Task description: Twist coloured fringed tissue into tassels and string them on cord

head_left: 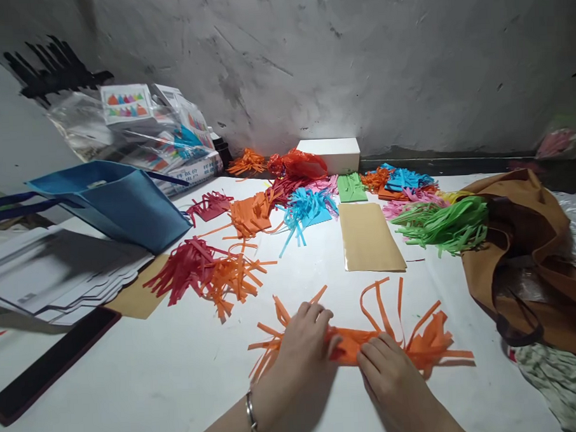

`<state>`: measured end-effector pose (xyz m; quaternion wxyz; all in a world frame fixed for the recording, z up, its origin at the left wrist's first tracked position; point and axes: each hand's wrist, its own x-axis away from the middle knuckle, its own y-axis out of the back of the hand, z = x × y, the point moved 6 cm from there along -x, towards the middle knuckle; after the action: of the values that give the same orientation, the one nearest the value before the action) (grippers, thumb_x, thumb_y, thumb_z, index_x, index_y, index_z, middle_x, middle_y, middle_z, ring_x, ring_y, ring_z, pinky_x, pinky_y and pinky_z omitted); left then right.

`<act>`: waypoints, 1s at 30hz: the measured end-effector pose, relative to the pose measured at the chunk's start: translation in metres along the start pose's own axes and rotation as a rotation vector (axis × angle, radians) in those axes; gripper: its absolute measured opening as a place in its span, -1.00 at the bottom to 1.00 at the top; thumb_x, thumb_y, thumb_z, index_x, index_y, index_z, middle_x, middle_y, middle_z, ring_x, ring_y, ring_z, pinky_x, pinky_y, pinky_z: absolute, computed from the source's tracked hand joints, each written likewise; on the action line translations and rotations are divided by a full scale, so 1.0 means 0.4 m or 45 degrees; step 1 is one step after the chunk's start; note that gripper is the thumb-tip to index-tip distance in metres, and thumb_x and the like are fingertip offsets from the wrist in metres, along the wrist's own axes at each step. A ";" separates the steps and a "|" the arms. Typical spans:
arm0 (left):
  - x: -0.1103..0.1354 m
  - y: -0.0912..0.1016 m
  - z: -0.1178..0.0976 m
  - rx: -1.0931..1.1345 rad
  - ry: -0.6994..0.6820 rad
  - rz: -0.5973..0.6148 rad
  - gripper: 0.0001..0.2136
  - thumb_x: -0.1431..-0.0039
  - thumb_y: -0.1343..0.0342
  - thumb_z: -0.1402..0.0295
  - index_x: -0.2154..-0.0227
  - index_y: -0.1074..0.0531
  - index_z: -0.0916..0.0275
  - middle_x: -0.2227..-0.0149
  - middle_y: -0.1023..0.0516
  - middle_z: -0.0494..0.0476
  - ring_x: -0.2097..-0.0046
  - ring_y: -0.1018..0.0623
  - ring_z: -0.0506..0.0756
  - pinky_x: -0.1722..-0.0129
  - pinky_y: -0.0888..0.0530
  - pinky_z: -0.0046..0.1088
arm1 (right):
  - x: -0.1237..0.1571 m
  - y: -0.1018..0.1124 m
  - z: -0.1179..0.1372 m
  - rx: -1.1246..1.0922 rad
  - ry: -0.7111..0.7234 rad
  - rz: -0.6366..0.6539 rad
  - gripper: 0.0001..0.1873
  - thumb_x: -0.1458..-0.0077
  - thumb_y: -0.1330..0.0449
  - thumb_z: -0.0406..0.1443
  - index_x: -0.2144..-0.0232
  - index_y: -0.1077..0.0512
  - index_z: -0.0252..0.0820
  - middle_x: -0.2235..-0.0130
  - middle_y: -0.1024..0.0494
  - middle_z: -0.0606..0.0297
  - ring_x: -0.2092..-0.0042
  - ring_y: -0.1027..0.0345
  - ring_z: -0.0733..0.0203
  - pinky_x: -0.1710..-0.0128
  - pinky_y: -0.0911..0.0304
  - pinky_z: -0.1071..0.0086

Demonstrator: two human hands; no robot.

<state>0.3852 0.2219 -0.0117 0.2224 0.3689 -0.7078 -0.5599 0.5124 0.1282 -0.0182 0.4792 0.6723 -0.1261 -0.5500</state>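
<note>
Orange fringed tissue paper (pixel 353 342) lies across the white table in front of me, its solid middle band between my hands and its cut strips splayed at both ends. My left hand (pixel 305 342) is closed over the left part, with curled fingers and a slightly blurred thumb. Wrapped on the near edge of the band, the fingers of my right hand (pixel 390 371) are bent and close together. Part of the paper is hidden under both hands. Beyond them lies a flat brown kraft paper envelope (pixel 372 238).
Red (pixel 188 265) and orange fringes (pixel 236 279) lie left of centre, with more coloured bundles behind. Green fringe (pixel 450 225) rests by a brown bag (pixel 518 231). At left are a blue bag (pixel 115 198), white cardboard sheets (pixel 56 264) and a dark long case (pixel 56 363).
</note>
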 end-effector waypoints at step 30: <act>0.026 -0.052 -0.011 -0.272 -0.067 -0.131 -0.79 -0.26 -0.04 0.51 0.50 -0.42 0.22 0.43 -0.51 0.09 0.28 -0.46 0.18 0.13 -0.35 -0.11 | -0.017 0.008 -0.077 0.099 -0.256 0.093 -0.83 -0.33 0.01 -0.38 0.28 -0.35 -0.14 0.27 -0.48 0.24 0.21 -0.34 0.09 0.01 -0.11 0.10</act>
<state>0.3877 0.2092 -0.0313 0.2129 0.3641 -0.6298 -0.6522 0.5377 0.1471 -0.0136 0.4571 0.6268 -0.2192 -0.5916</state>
